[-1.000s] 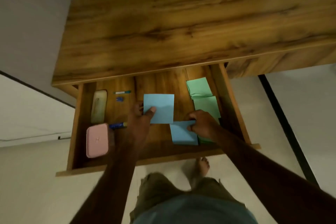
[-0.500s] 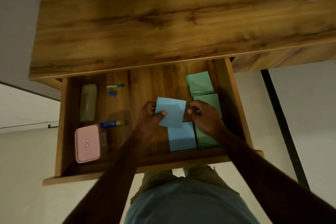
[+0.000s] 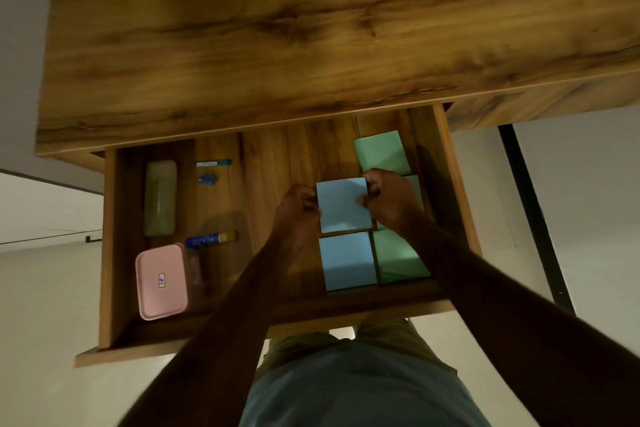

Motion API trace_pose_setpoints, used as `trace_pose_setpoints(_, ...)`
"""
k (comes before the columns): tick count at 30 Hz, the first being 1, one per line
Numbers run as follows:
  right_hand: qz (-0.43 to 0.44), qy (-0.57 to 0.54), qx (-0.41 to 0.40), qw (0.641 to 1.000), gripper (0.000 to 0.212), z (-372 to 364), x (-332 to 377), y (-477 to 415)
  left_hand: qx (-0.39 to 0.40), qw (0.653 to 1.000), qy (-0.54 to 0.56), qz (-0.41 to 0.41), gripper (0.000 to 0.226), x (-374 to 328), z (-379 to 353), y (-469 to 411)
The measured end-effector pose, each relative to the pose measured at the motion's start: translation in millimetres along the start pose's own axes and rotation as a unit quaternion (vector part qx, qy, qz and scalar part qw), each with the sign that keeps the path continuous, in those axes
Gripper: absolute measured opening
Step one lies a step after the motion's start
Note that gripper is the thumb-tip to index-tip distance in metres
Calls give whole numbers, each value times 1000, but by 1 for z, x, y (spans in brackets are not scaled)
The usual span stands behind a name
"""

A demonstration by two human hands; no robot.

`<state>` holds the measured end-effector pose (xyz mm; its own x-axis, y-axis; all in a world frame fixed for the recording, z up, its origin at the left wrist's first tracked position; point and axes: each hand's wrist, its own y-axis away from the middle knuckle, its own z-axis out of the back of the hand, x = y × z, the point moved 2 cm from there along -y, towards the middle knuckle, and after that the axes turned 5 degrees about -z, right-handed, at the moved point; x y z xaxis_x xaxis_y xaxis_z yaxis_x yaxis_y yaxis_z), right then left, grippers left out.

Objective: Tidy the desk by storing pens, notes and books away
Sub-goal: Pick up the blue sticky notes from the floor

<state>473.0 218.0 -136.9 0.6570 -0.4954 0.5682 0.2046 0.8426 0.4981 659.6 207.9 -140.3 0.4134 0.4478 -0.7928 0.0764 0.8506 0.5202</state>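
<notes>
I see a pale blue square paper note [image 3: 343,206], flat and unmarked, held just above the floor of the open wooden drawer [image 3: 457,184] that juts out from under the wood-grain tabletop [image 3: 311,28]. It sits between the two hands: the left hand [image 3: 298,210] pinches its left edge, and the right hand [image 3: 389,199] grips its right edge with the thumb on the top face. Both hands are closed on the note, forearms reaching in from the near side and converging. A second pale blue square note [image 3: 348,260] lies just below it in the drawer, beside green square paper notes [image 3: 398,256] along the right wall. Well apart on the left lie a pink rectangular plastic box [image 3: 161,281] and a blue marker pen with a yellow end [image 3: 211,238].
</notes>
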Motion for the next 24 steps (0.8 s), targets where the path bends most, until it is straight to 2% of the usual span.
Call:
trace_pose_setpoints(2, 7, 70, 0, 997, 25, -8, -3, -1, 12, 999, -36, -13, 24, 4, -1, 1)
trace_pose_setpoints(5, 13, 99, -10, 995, 24, -15, -7, 0, 23, 998, -56, -19, 27, 8, -3, 0)
trace_pose_setpoints(7, 19, 109, -15, 994, 34, -17, -8, 0, 32, 997, -62, -16, 29, 8, -4, 0)
trace_pose_setpoints(10, 16, 135, -22, 990, 59, -16, -6, 3, 48, 997, -67, -4, 36, 7, -3, -1)
trace_pose_setpoints(12, 19, 151, -30, 988, 67, -13, -6, 6, 53, 995, -84, -9, 39, 8, -4, -2)
trace_pose_setpoints(19, 73, 124, -25, 989, 63, -4, -3, 20, 44, 988, -147, -33, 44, 8, -3, -3)
trace_pose_setpoints(24, 112, 159, -39, 980, 70, 1, 0, 34, 40, 959, -253, -122, 45, -10, -3, 5)
